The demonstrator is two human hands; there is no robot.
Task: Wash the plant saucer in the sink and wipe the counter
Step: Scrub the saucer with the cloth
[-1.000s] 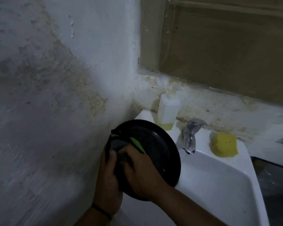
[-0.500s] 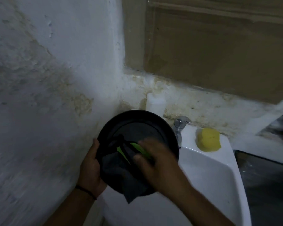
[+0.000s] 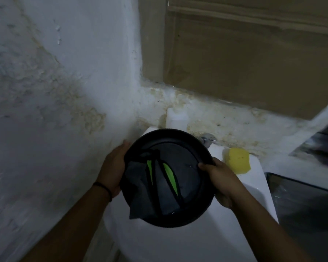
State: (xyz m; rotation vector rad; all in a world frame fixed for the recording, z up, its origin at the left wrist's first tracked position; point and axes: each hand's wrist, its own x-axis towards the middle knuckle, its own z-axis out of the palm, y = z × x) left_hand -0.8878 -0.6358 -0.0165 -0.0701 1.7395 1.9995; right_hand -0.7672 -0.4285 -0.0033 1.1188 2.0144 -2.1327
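Note:
A round black plant saucer [image 3: 180,140] is held above the white sink [image 3: 254,188], its inside facing me. A dark grey cloth with green stripes [image 3: 159,188] lies inside it, one corner hanging over the lower left rim. My left hand [image 3: 113,165] grips the saucer's left rim. On the right rim my right hand [image 3: 218,176] holds on, with the thumb over the edge. A little water shows in the saucer's lower part.
A yellow sponge [image 3: 238,160] sits on the sink's back ledge. The chrome tap [image 3: 207,139] and a white bottle [image 3: 175,119] stand behind the saucer. A stained wall is close on the left. A dark surface [image 3: 301,205] lies to the right.
My right hand left the cloth and took the saucer's right rim. The cloth now lies loose inside. The saucer turned to face me more.

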